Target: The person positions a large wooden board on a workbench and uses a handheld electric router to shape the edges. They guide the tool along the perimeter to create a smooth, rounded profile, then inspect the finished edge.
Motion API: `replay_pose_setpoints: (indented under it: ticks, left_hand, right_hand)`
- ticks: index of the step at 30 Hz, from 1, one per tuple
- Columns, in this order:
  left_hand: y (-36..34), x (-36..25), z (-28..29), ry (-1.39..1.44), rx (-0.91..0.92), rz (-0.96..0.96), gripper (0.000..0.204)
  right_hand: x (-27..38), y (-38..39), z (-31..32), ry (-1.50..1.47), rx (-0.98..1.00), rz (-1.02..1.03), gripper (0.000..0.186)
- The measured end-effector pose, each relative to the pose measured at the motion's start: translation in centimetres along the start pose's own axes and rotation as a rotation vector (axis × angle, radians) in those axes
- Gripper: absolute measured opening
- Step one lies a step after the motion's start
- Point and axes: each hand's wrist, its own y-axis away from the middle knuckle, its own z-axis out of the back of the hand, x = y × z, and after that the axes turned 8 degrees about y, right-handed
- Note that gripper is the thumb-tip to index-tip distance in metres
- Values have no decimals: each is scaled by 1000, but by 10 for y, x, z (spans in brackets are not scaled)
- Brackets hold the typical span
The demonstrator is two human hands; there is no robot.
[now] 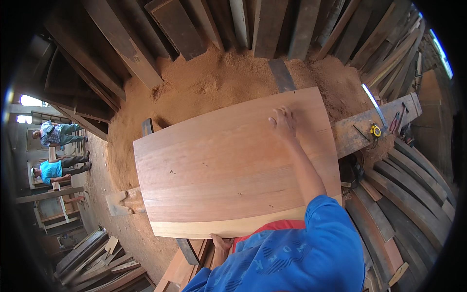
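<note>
A wide panel of reddish-brown wood lies before me, with a paler strip along its near edge and a few small dark marks on its face. My right hand rests on the far right part of its top, fingers apart and slightly bent, nothing held in them. At the panel's near edge my left hand grips the rim, and some of its fingers are hidden by the board. Dark support bars stick out from beneath the panel.
Sawdust is heaped behind the panel, below leaning planks. On the right, a worn board carries a yellow tape measure and red-handled pliers. Stacked timber stands beyond. Two people are far left.
</note>
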Motion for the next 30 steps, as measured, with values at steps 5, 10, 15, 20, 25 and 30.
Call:
replay_pose_setpoints:
  ticks: [5,10,15,20,25,30]
  left_hand:
    - [-19,-8,18,-160,-38,60,98]
    - [-62,-25,57,-266,273,240,95]
    - [-125,-79,84,-639,973,635,94]
    - [-47,-68,-21,-1641,694,329,64]
    - [49,0,-188,-1749,987,-617,49]
    - [94,136,-335,-1746,1154,-1468,41]
  right_hand:
    - [-130,128,30,265,-105,-364,55]
    - [-200,270,93,264,155,-876,52]
    - [-241,343,76,-44,210,-992,47]
    - [-276,357,58,-159,170,-1048,44]
    - [-275,372,72,-346,80,-947,42]
    - [-296,397,69,-425,48,-876,45]
